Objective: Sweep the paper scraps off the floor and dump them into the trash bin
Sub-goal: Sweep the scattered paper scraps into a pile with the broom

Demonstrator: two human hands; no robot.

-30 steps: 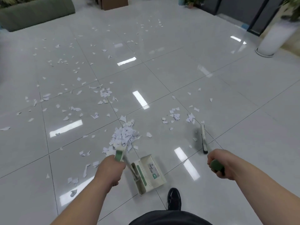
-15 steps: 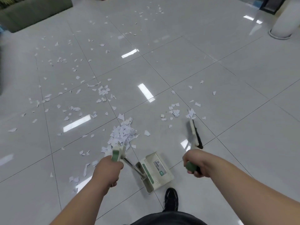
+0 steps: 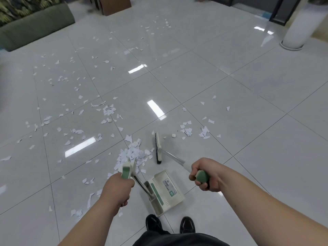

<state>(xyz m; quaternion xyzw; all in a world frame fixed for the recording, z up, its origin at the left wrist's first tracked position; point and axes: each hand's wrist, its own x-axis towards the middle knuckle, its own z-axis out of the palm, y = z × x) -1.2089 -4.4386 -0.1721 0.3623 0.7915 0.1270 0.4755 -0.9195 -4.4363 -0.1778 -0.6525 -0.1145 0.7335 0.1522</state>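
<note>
White paper scraps lie scattered over the glossy grey tiles, with a dense pile (image 3: 132, 154) just ahead of me and a smaller cluster (image 3: 188, 130) to its right. My left hand (image 3: 118, 188) grips the green-tipped handle of a cream dustpan (image 3: 166, 190), which stands on the floor before my feet. My right hand (image 3: 204, 175) grips the green handle end of a broom. The broom head (image 3: 158, 148) rests on the floor right of the pile, between the pile and the cluster.
A green sofa (image 3: 35, 27) stands at the far left, a brown cardboard box (image 3: 115, 4) at the back, a white pillar base (image 3: 292, 36) at the far right. My black shoes (image 3: 170, 224) are just behind the dustpan. More scraps spread across the left tiles.
The broom head has swept leftward from beside the right cluster to next to the pile. My right hand moved left and closer in. The dustpan stays put.
</note>
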